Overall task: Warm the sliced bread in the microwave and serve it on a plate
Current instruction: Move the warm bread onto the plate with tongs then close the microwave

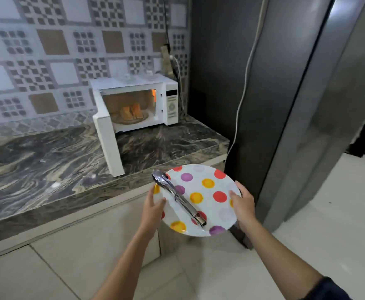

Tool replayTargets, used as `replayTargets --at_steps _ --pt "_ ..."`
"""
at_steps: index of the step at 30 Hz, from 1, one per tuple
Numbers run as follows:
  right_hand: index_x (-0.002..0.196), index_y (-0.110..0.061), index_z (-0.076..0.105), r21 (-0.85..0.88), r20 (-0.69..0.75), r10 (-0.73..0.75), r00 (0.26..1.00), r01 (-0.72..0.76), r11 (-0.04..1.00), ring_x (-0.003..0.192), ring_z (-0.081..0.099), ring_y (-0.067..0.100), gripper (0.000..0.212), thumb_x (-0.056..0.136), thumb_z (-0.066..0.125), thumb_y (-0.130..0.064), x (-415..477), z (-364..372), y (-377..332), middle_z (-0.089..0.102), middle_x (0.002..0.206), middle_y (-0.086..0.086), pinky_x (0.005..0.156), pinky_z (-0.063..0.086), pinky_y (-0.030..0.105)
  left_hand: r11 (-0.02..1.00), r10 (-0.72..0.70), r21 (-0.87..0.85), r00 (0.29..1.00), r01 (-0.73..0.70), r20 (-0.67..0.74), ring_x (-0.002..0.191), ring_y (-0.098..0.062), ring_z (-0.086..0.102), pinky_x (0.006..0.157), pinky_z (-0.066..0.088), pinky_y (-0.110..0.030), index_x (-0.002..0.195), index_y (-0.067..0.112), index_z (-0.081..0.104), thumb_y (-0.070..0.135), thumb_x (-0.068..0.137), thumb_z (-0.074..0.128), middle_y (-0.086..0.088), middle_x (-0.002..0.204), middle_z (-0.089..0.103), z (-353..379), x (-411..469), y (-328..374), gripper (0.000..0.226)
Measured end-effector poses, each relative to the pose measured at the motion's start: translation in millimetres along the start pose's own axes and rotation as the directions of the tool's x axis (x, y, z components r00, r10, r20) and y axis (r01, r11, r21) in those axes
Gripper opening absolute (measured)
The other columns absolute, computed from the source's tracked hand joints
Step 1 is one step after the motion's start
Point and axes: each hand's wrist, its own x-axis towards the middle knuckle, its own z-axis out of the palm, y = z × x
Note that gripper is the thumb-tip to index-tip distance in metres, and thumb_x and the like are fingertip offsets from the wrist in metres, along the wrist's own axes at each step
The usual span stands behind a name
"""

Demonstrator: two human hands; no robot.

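The person stood in front of the marble counter [47,165] and held a polka-dot plate [207,191] in the air with both hands. The left hand [153,204] gripped the left rim, with the thumb over the edge, and the right hand [242,202] was closed on the right rim in the same way. A pair of metal tongs [177,198] lay loose on the plate, from the far left edge toward the near side, and no hand touched it.

The microwave [134,105] stood at the back of the counter with its door [108,144] swung wide open and the inside lamp on. Two slices of bread [132,112] rested on the turntable [130,121] inside, well apart from the plate.

The step in hand seemed to be to bring the plate to the microwave, so the serving was not yet begun. To do it well, the plate should be kept level, because the tongs could slide off the smooth surface. It would be wise to set the plate on the counter just beside the open door, then free one hand for the tongs. The bread may be hot, so the tongs were better than fingers.
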Motion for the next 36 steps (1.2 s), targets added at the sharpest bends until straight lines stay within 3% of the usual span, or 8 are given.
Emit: replayTargets --at_steps 3,7,11,18,20,25,29,36 --pt "0.133 -0.02 0.05 -0.018 -0.057 -0.01 0.998 0.009 1.0 0.118 0.055 0.026 0.045 0.089 0.051 -0.012 29.2 -21.7 -1.5 0.057 0.132 0.005 0.101 0.046 0.046 1.0 0.004 -0.001 0.999 -0.004 0.04 0.085 -0.023 0.055 0.062 0.044 -0.028 0.138 0.016 0.039 0.003 0.091 0.051 -0.016 0.115 0.058 37.1 23.8 0.3 0.051" --pt "0.136 -0.018 0.047 -0.052 -0.108 -0.026 0.994 0.02 0.998 0.121 0.052 0.027 0.044 0.093 0.052 -0.018 75.1 -34.4 -4.6 0.053 0.135 0.005 0.102 0.045 0.044 1.0 0.002 -0.014 0.998 -0.001 0.061 0.101 -0.025 0.057 0.065 0.048 -0.026 0.139 0.016 0.038 0.002 0.091 0.051 -0.014 0.126 0.055 77.5 67.5 -3.6 0.052" --pt "0.136 -0.018 0.047 -0.06 -0.126 -0.033 0.992 0.025 0.998 0.12 0.053 0.026 0.044 0.093 0.054 -0.022 130.3 -28.4 -10.3 0.054 0.134 0.004 0.101 0.046 0.043 0.999 -0.002 -0.051 0.999 0.005 0.043 0.118 -0.03 0.053 0.096 0.046 -0.043 0.138 0.013 0.039 0.002 0.091 0.051 -0.012 0.131 0.053 110.6 118.9 -2.3 0.05" --pt "0.131 -0.018 0.052 -0.019 -0.099 -0.001 0.995 0.0 1.0 0.114 0.058 0.026 0.042 0.09 0.06 -0.023 225.9 9.7 -24.2 0.059 0.128 0.007 0.098 0.048 0.047 0.997 -0.004 -0.076 0.997 -0.001 -0.074 0.096 -0.021 0.056 0.066 0.046 -0.023 0.134 0.008 0.046 0.003 0.093 0.049 -0.015 0.119 0.059 143.0 212.3 3.6 0.041" --pt "0.131 -0.018 0.053 -0.015 -0.069 0.005 0.998 -0.006 1.0 0.113 0.058 0.027 0.041 0.09 0.06 -0.021 249.6 25.3 -27.2 0.06 0.127 0.008 0.097 0.049 0.047 0.998 -0.017 -0.066 0.994 0.01 -0.111 0.093 -0.022 0.057 0.062 0.046 -0.024 0.133 0.008 0.047 0.003 0.093 0.049 -0.015 0.116 0.06 143.2 234.9 4.7 0.041" --pt "0.127 -0.021 0.053 -0.009 0.051 0.011 0.999 -0.01 1.0 0.104 0.059 0.023 0.034 0.093 0.054 -0.018 297.1 75.5 -36.6 0.059 0.114 0.0 0.087 0.052 0.041 0.998 -0.043 -0.05 0.98 0.034 -0.195 0.112 -0.035 0.056 0.086 0.048 -0.043 0.134 0.008 0.045 0.002 0.091 0.049 -0.019 0.125 0.056 128.3 285.6 5.9 0.043" --pt "0.122 -0.025 0.055 -0.08 0.114 0.001 0.994 0.008 0.997 0.106 0.06 0.026 0.029 0.093 0.054 -0.021 336.5 128.9 -34.5 0.061 0.121 0.005 0.09 0.052 0.047 0.997 -0.042 -0.076 0.952 0.019 -0.304 0.112 -0.03 0.054 0.086 0.045 -0.034 0.135 0.002 0.043 -0.002 0.091 0.049 -0.019 0.127 0.054 115.2 321.9 3.0 0.045" --pt "0.123 -0.011 0.052 -0.19 0.28 -0.05 0.959 0.107 0.976 0.102 0.059 0.031 0.031 0.092 0.055 -0.014 402.3 224.7 -40.7 0.06 0.118 0.013 0.082 0.051 0.038 0.995 -0.076 -0.092 0.855 0.034 -0.513 0.115 -0.033 0.055 0.091 0.045 -0.033 0.132 0.0 0.047 -0.003 0.09 0.051 -0.02 0.128 0.056 83.3 378.2 -11.3 0.042"
